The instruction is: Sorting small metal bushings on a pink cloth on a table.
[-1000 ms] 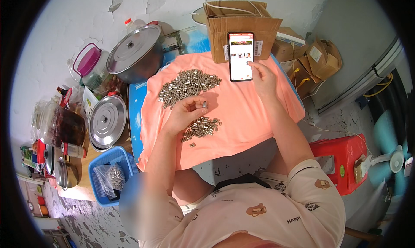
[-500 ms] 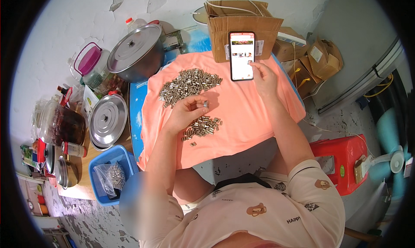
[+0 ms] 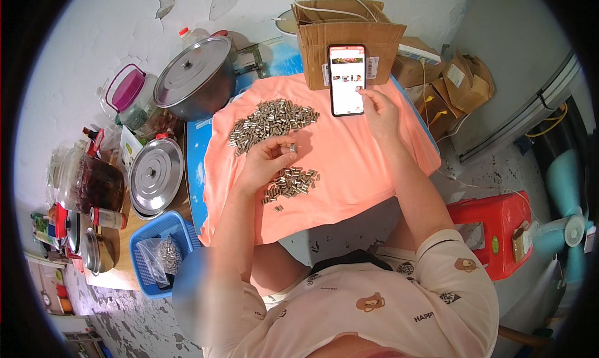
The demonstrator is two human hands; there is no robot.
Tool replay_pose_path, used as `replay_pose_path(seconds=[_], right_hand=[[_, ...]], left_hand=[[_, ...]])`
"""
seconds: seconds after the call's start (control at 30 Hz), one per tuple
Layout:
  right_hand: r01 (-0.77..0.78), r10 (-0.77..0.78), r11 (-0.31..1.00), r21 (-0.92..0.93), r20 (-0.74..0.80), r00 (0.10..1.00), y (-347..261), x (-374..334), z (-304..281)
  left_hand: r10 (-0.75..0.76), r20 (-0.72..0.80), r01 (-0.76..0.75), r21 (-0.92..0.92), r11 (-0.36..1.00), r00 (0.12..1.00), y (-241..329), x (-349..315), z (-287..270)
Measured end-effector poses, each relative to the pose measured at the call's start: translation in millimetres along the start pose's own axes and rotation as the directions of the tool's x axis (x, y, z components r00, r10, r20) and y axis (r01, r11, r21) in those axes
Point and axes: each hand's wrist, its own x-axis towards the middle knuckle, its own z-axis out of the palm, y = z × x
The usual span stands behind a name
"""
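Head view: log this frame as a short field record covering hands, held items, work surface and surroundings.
Left hand: pinches one small metal piece above the cloth
Right hand: fingertip on the phone
Phone: propped against a cardboard box, screen lit
Surface: orange cloth
Large pile: metal pieces, far side
Small pile: near the left hand
Left side: lidded pots, blue basket

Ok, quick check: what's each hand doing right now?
Left hand: closed in a pinch on one small metal piece, above the small pile.
Right hand: holds nothing, fingers curled, fingertip at the phone screen's edge.
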Motion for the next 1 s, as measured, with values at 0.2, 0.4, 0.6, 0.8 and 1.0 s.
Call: replay_pose_path(seconds=[0.2, 0.4, 0.6, 0.8, 1.0], right_hand=[[0.024, -0.024, 1.000, -0.013, -0.012, 1.000, 2.0, 0.4, -0.1], [-0.016, 0.016, 1.000, -0.001, 0.005, 1.000, 5.2, 0.6, -0.3], [-0.016, 0.016, 1.000, -0.012, 0.002, 1.000, 2.2, 0.0, 0.4], [-0.041, 0.041, 0.999, -0.024, 0.019, 0.999, -0.4, -0.2, 0.1], [-0.017, 0.017, 1.000, 0.003, -0.004, 1.000, 4.6, -0.2, 1.2]], left_hand=[[0.007, 0.004, -0.007, 0.001, 1.000, 1.000, 0.6, 0.4, 0.9], [-0.004, 0.005, 0.004, 0.004, 1.000, 1.000, 1.2, 0.2, 1.4], [0.004, 0.003, -0.004, 0.000, 1.000, 1.000, 0.3, -0.5, 0.4], [-0.008, 0.000, 0.008, 0.006, 1.000, 1.000, 0.5, -0.4, 0.3], [-0.006, 0.000, 0.006, 0.011, 1.000, 1.000, 1.5, -0.3, 1.3]])
